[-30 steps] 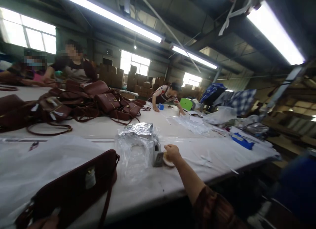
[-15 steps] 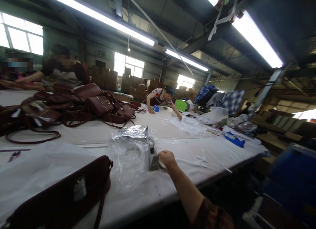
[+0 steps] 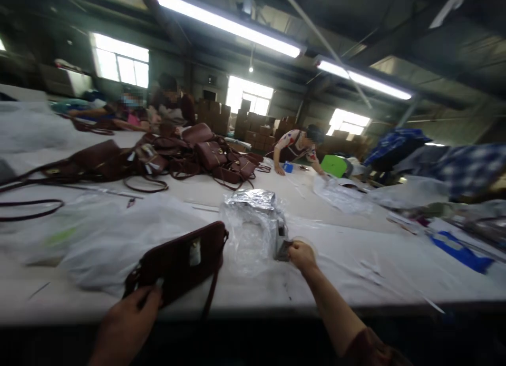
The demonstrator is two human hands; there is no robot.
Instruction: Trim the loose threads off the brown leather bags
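Two hands at the near edge of a long white table [image 3: 253,295], one on a bag, one at a tape dispenser.

Our left hand [image 3: 128,321], at seven o'clock, pinches the near corner of the maroon handbag [image 3: 177,263], fingers closed on it; the bag lies flat on clear plastic sheeting [image 3: 106,239]; our right hand [image 3: 301,254], at five o'clock, curls against the tape dispenser [image 3: 281,245], though we cannot tell whether it grips; a foil-topped plastic bundle [image 3: 253,221] sits touching the dispenser at its nine o'clock; more maroon bags [image 3: 190,155] are piled toward eleven o'clock.
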